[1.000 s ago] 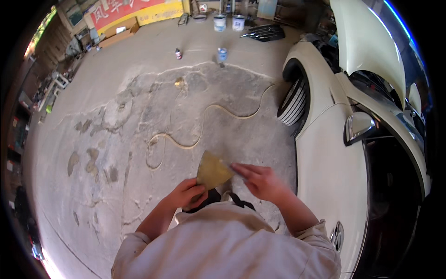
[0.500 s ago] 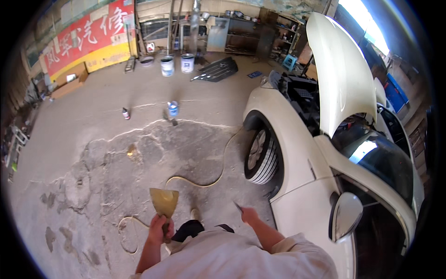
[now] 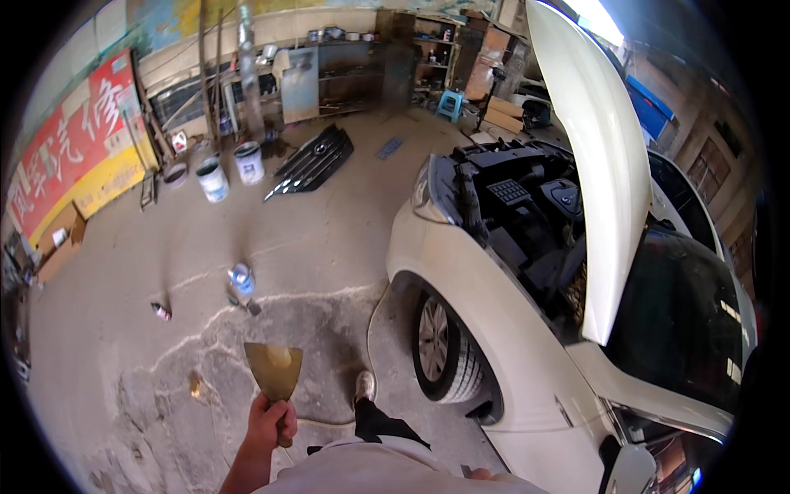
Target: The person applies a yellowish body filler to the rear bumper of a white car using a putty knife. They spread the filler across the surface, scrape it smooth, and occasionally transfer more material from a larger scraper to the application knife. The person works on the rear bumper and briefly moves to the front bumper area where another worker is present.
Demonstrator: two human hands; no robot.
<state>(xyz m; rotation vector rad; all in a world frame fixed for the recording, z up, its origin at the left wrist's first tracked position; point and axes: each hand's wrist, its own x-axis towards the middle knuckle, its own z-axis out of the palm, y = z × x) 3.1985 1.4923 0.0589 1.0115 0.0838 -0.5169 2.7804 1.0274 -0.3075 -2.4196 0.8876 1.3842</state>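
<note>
My left hand (image 3: 271, 421) is closed on the handle of a wide, brassy putty knife (image 3: 271, 370), held upright with a pale cream lump on its blade. My right hand (image 3: 485, 476) barely shows at the lower edge beside my shirt, closed on a thin grey metal tool (image 3: 466, 472), mostly hidden. To my right stands a cream car (image 3: 461, 247) with its bonnet (image 3: 609, 165) raised, the engine bay exposed and the front wheel (image 3: 440, 346) turned.
A hose (image 3: 374, 321) runs past my foot (image 3: 364, 387) over cracked concrete. A small bottle (image 3: 161, 311) and a blue tin (image 3: 241, 280) stand ahead. Farther back are two buckets (image 3: 212, 181), a black grille (image 3: 313, 165), a blue stool (image 3: 451, 105), shelving and a red-and-yellow sign (image 3: 82, 156).
My view has lifted and moved forward toward the car's front. My hands have parted; the putty knife is upright in my left, and my right has dropped almost out of view.
</note>
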